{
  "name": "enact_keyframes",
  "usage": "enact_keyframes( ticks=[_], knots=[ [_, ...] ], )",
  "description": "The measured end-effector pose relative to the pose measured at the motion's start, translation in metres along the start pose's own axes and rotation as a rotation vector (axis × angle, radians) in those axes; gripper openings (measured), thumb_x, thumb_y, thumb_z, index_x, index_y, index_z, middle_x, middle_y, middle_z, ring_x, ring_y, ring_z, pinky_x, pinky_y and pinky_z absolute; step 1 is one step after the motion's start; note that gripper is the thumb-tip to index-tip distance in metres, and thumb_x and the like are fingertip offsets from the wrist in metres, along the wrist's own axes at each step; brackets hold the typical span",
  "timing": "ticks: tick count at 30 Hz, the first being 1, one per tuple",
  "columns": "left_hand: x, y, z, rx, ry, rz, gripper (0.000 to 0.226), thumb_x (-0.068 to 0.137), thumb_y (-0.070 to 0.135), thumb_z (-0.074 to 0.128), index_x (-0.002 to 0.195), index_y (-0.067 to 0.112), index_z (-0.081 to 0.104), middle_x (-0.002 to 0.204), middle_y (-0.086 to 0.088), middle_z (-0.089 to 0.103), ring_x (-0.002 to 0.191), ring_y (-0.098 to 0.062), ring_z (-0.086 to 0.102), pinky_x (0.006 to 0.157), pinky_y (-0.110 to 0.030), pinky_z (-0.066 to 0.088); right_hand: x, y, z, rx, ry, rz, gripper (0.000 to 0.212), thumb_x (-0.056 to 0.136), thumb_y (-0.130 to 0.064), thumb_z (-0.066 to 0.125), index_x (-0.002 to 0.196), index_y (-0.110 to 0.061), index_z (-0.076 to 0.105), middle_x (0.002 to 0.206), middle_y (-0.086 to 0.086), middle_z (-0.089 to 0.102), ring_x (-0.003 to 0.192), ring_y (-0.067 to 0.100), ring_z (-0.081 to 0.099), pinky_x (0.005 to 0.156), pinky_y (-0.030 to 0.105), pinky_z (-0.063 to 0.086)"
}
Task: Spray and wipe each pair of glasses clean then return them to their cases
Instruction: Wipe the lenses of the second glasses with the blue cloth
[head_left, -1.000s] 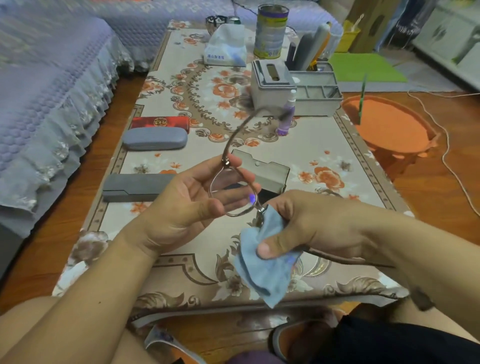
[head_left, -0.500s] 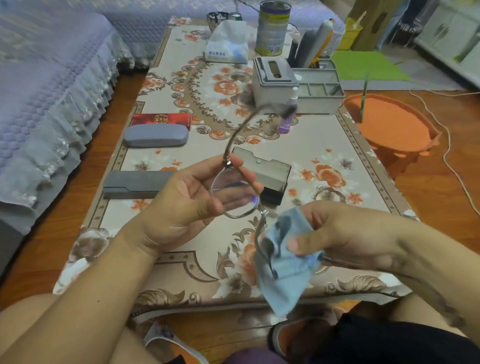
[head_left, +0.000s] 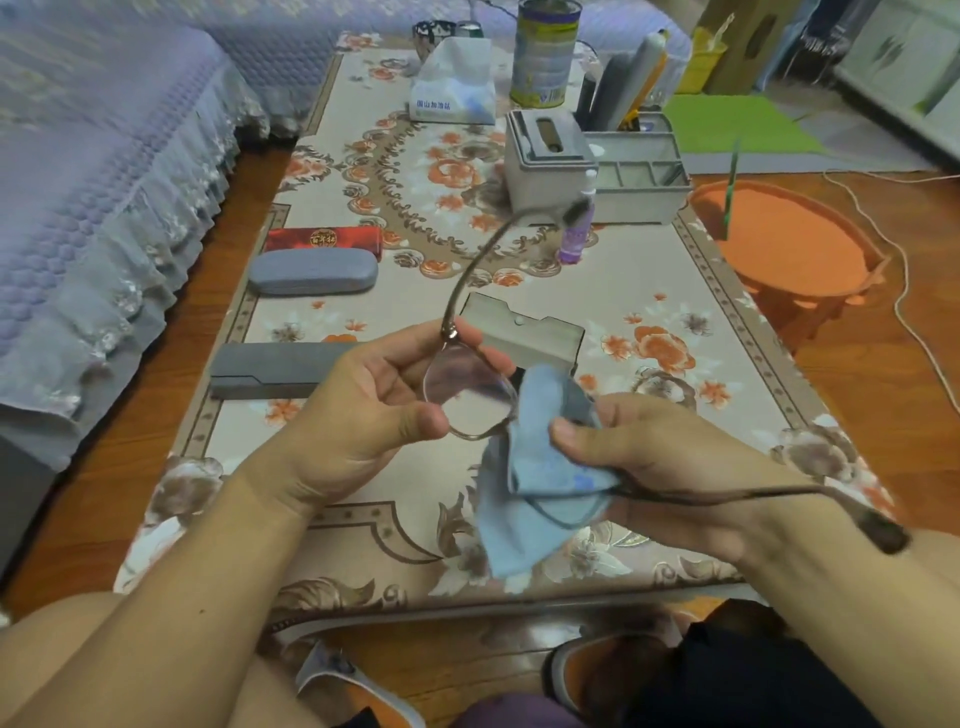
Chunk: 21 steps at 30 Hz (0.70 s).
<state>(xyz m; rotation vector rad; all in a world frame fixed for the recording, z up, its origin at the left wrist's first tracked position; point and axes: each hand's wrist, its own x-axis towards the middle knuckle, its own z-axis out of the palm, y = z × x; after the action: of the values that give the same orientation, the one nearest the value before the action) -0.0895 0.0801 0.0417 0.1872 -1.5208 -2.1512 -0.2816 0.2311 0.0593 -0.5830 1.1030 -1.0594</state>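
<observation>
**Glasses held over the table, cloth on one lens**

The glasses (head_left: 470, 395) are in the air above the near part of the table (head_left: 675, 291), between both hands. The left hand (head_left: 363, 410) pinches the rim of one lens with thumb and fingers. The right hand (head_left: 649, 467) grips a blue cloth (head_left: 540, 467) that wraps the other lens, thumb on top. One temple arm points up and away, the other runs along the right forearm.

Behind the hands lies an open grey case (head_left: 524, 332). To the left are a flat dark grey case (head_left: 270, 366), a rounded grey case (head_left: 311, 271) and a red case (head_left: 324, 240) just behind it. A small purple spray bottle (head_left: 576, 228) stands upright further back, beside a grey organizer (head_left: 597, 166).
</observation>
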Motion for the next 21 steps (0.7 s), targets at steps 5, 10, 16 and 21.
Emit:
enact_keyframes(
  ticks=[5,10,16,21],
  knots=[
    [-0.002,0.002,0.000,0.021,-0.001,-0.027,0.064,0.067,0.042,0.087,0.125,0.027,0.067,0.126,-0.010,0.070,0.118,-0.023,0.065,0.100,-0.032,0.049,-0.011,-0.018,-0.030,0.006,0.288,-0.044,0.043,0.087,-0.013,0.063,0.121,0.013,0.058,0.115,0.029,0.067,0.100,0.035,0.067,0.086,0.040,0.061],
    [0.001,-0.001,0.008,0.061,-0.052,-0.033,0.064,0.066,0.040,0.087,0.125,0.025,0.067,0.127,-0.008,0.070,0.126,-0.024,0.061,0.110,-0.030,0.041,-0.015,-0.038,-0.029,-0.120,0.415,-0.122,0.024,0.100,-0.012,0.052,0.111,0.003,0.067,0.108,0.025,0.073,0.098,0.035,0.073,0.083,0.046,0.062],
    [0.002,-0.001,0.011,0.092,-0.073,-0.013,0.062,0.069,0.039,0.085,0.126,0.023,0.067,0.123,-0.008,0.071,0.122,-0.024,0.063,0.108,-0.029,0.042,-0.004,-0.035,-0.001,-0.310,0.477,-0.244,0.023,0.102,-0.015,0.055,0.110,0.001,0.069,0.109,0.022,0.074,0.104,0.039,0.071,0.100,0.051,0.053],
    [0.000,-0.004,0.006,0.066,-0.032,-0.033,0.063,0.069,0.043,0.086,0.126,0.023,0.067,0.123,-0.010,0.071,0.118,-0.027,0.065,0.106,-0.037,0.046,-0.004,-0.043,0.005,-0.811,0.692,-0.490,0.009,0.093,-0.015,0.067,0.100,-0.019,0.063,0.086,0.004,0.071,0.078,0.015,0.067,0.069,0.027,0.055]
  ],
)
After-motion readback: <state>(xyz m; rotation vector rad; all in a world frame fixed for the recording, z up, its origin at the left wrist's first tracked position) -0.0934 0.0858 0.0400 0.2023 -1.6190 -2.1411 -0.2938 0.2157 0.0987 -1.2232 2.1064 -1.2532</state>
